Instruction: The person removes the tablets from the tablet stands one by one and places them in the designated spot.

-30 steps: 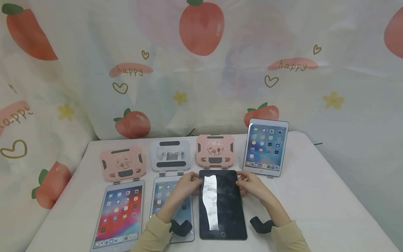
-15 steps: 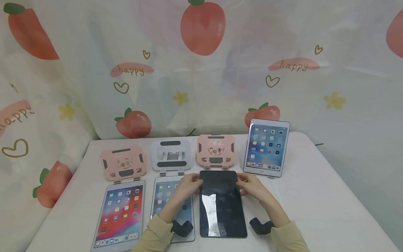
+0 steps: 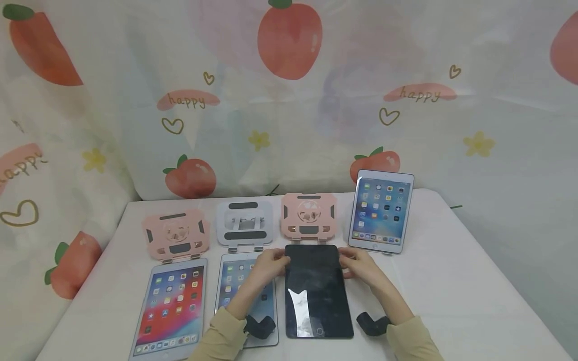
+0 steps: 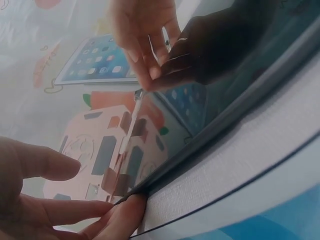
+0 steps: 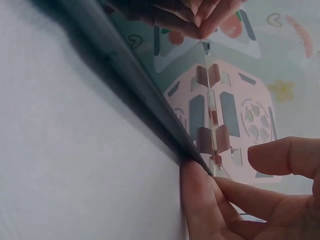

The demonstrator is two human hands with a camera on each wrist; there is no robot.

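Note:
A black tablet [image 3: 318, 281] with a dark, shiny screen lies face up in the middle of the head view. My left hand [image 3: 269, 265] pinches its far left edge, near the corner, between thumb and fingers. On the opposite edge my right hand [image 3: 361, 265] pinches the far right side the same way. Just behind the tablet stands a pink tablet stand [image 3: 309, 215] with grey pads, its small hooks close to the tablet's far edge. Both wrist views show this stand mirrored in the screen. The tablet's underside is hidden.
To the left lie two white tablets, one with a red-blue screen [image 3: 171, 306] and one partly under my left arm [image 3: 239, 296]. Behind them stand another pink stand [image 3: 176, 233] and a white-grey stand [image 3: 245, 223]. A white tablet [image 3: 381, 210] leans upright at the back right.
The bright glare on the black tablet's screen has slid toward its near end and shrunk. The tablet's near edge has shifted slightly away from me. Both hands keep their pinch.

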